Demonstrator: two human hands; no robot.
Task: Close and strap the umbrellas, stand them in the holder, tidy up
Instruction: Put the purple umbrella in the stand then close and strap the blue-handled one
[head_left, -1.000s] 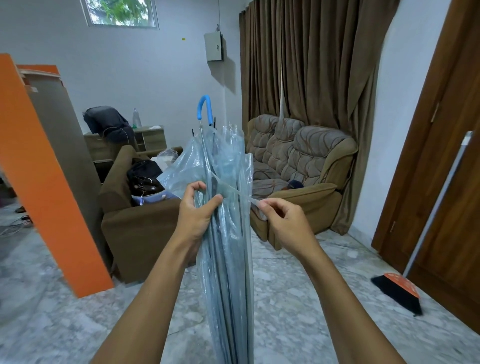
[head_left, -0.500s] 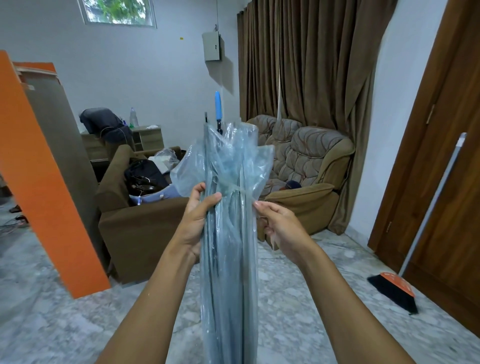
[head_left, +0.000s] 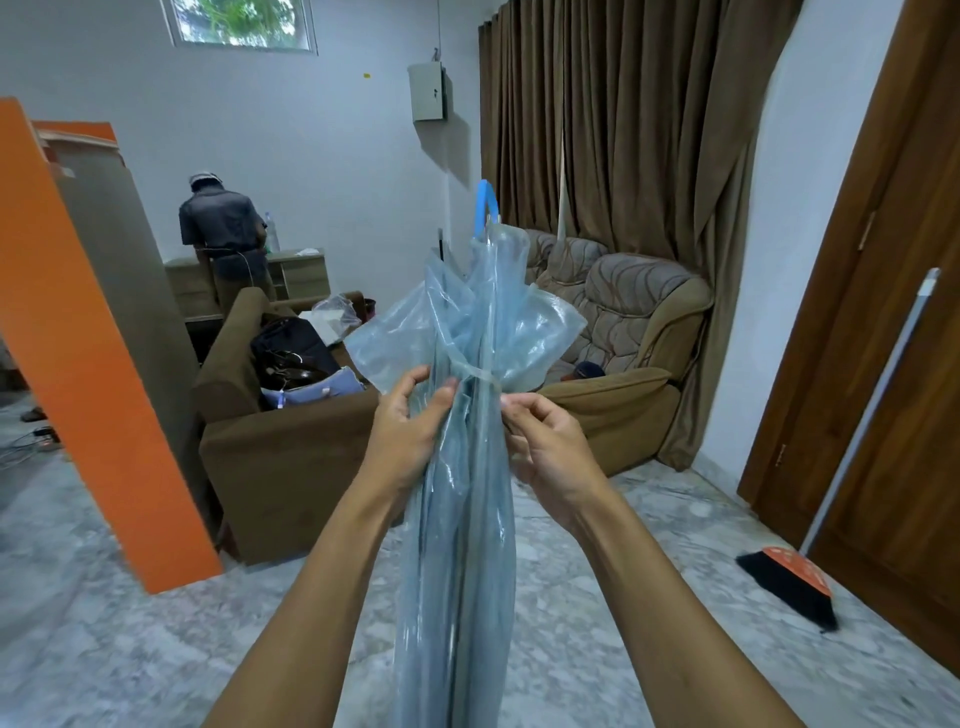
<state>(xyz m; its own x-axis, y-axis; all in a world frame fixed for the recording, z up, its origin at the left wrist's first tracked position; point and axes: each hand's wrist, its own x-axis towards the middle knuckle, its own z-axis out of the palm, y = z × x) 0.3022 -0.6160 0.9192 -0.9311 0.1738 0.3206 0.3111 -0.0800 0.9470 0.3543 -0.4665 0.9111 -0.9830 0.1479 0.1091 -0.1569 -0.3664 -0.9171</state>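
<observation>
Working from the head view, I have the clear bluish umbrella (head_left: 462, 519) held upright in front of me. Its blue crook handle (head_left: 485, 202) points up and away, and the tip end runs down out of frame between my forearms.

My left hand (head_left: 410, 431) is wrapped round the bunched canopy just below the strap (head_left: 480, 375). I judge that grip is there to keep the pleats gathered so the band has something firm to cinch against. My right hand (head_left: 550, 447) is on the other side of the bundle, close to the left but not touching it, and pinches the strap's free end at the canopy's right edge. The strap already circles the folds, but my fingertips cover the end, so I cannot tell whether the fastener has caught.

Above the band the plastic flares out in loose lobes, so the wrap looks slack and the strapping is probably unfinished. No holder is in sight. A broom (head_left: 789, 582) leans against the door (head_left: 893, 364) on my right, handy for the tidying later.
</observation>
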